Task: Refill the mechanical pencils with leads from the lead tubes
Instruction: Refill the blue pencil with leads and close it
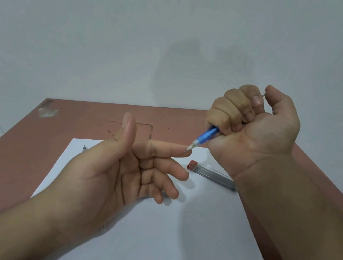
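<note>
Above the tabletop (18, 151), both hands hover over a white sheet of paper (173, 230). The right hand (253, 128) is curled in a fist around a blue mechanical pencil (206, 136), its thumb resting on the white cap at the top end, the pencil slanting down and to the left. The left hand (129, 168) is relaxed and palm-up, holding nothing; its thumb stands up and its forefinger stretches out so that the pencil's metal tip touches the fingertip. Just below the right wrist, a grey lead tube (212, 175) with a red cap lies flat on the paper. Behind the left hand, the tip of a second pencil (84, 148) peeks out on the paper, the rest hidden.
</note>
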`<state>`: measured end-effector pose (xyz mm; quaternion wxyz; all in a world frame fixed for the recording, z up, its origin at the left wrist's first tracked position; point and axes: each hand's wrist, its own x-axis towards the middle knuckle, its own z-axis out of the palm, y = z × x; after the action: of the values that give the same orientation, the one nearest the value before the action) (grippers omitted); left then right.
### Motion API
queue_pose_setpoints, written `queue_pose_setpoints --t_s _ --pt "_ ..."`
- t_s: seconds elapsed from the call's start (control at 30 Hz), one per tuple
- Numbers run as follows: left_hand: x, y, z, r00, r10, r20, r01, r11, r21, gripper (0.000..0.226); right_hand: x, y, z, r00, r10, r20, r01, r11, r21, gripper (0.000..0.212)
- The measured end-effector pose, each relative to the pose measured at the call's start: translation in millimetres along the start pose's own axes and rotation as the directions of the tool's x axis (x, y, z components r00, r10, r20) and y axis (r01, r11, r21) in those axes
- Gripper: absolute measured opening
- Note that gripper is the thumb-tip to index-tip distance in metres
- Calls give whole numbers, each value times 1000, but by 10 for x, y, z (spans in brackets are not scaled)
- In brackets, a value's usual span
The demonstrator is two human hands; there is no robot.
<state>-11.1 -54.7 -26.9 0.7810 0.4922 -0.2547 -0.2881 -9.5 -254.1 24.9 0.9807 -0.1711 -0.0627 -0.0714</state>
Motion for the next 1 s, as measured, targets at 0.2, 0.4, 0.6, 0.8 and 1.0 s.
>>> queue_pose_setpoints --t_s 0.2,0.4,0.6,0.8,1.0 --pt "-34 -22 -43 999 34 -35 -31 996 78 60 8 2 -19 1000 -7 9 7 1000 2 35" --pt "-38 0 -4 995 73 -68 -61 986 157 41 -2 22 -14 1000 -1 8 1 1000 1 45" --pt "-42 -1 21 987 101 -124 -72 972 223 35 -3 22 -23 1000 8 9 -8 1000 9 43" --pt "-27 -6 33 970 148 -192 -82 946 315 32 -14 65 -12 1000 0 -6 0 1000 15 34" --pt "-3 -9 40 953 182 -243 -92 936 339 31 -32 106 -7 1000 0 -6 0 1000 22 39"
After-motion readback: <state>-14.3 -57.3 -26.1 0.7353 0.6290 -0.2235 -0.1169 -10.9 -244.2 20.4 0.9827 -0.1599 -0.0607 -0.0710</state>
